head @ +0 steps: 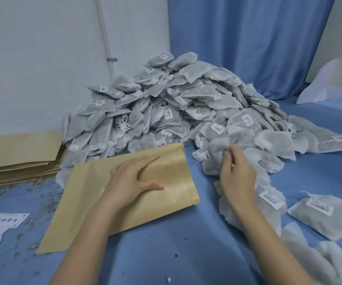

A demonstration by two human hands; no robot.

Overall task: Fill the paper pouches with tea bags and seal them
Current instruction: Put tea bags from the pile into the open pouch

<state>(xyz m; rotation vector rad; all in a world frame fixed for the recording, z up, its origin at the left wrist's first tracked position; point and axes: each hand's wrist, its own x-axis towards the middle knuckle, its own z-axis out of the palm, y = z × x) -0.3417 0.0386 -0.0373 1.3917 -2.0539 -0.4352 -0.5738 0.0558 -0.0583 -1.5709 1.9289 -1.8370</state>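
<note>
Left hand point(134, 178): lies flat on the kraft paper pouch point(123, 199), fingers straight and spread, thumb out to the side, pressing the pouch down.
Right hand point(237, 171): fingers curled, pinching a tea bag point(217, 150) at the near edge of the heap.
Kraft paper pouch: flat on the blue counter point(176, 254), set at a slant, its zip-strip end pointing toward the heap; whether the mouth is open I cannot tell.
Heap of tea bags point(166, 103): large mound of grey-white mesh bags with small barcode tags, piled against the white wall point(38, 58) and the blue curtain point(248, 38).
Loose tea bags point(322, 214): scattered on the counter to the right of the right forearm, several with tags facing up.
Stack of empty pouches point(20, 157): flat pile at the left, just beside the heap.
Label sheets point(3, 220): white printed slips at the left edge.
Tea crumbs point(38, 200): dark specks strewn over the counter near the pouch's left side.
</note>
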